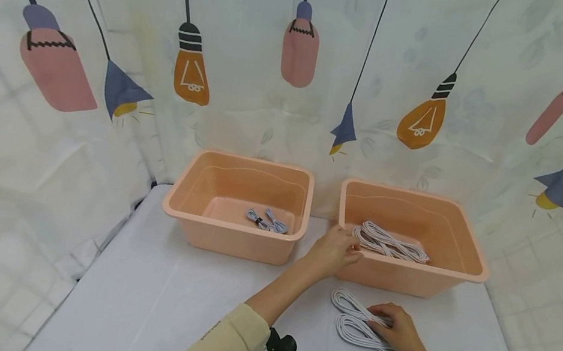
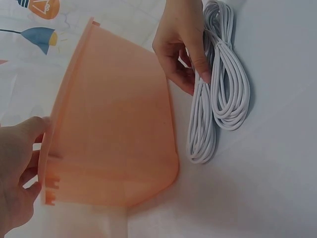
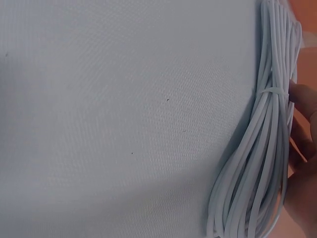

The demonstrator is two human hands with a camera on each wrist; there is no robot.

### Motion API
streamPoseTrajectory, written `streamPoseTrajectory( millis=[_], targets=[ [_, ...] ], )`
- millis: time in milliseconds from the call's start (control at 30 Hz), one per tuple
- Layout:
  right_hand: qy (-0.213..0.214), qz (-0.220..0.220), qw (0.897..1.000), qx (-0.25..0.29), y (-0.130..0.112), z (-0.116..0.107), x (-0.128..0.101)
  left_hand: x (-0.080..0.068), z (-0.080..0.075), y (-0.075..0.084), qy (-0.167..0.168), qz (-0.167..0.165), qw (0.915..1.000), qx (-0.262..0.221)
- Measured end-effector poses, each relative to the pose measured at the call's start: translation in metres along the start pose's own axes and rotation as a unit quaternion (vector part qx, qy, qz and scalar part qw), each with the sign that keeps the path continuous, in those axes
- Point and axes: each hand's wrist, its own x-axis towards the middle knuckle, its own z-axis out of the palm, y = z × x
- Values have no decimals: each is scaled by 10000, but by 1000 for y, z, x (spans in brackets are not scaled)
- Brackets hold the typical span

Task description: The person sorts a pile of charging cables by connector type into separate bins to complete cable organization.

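My left hand (image 1: 331,251) grips the near left corner of the right peach plastic bin (image 1: 408,279); in the left wrist view its thumb and fingers lie around the rim. Inside that bin is a bundle of white cable (image 1: 391,243). On the table in front of it lies another bundle of white cable (image 1: 356,331), folded into long loops and tied. My right hand (image 1: 400,333) holds this bundle by its middle, thumb on one side and fingers on the other. In the right wrist view the tie (image 3: 273,91) sits close to the fingertips.
A second peach bin (image 1: 228,240) stands to the left, with small grey-blue cables (image 1: 269,222) in it. A white cloth (image 1: 130,310) covers the table. Behind both bins hangs a curtain (image 1: 246,121) printed with lamps. A black wrist camera (image 1: 281,345) is on my left forearm.
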Motion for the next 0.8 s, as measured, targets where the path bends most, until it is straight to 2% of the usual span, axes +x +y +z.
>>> streamPoseTrajectory(
  millis=[300,500,800],
  targets=[
    [239,-306,9992,-19,-1,-2,-1,-1,-2,1,4,7,10000,0],
    [500,-801,9955,-13,-1,-6,-2,-1,-1,0,78,120,9999,-48],
    [833,-1598,9835,-175,-5,-19,-2,0,0,-1,216,252,9994,-56]
  ],
)
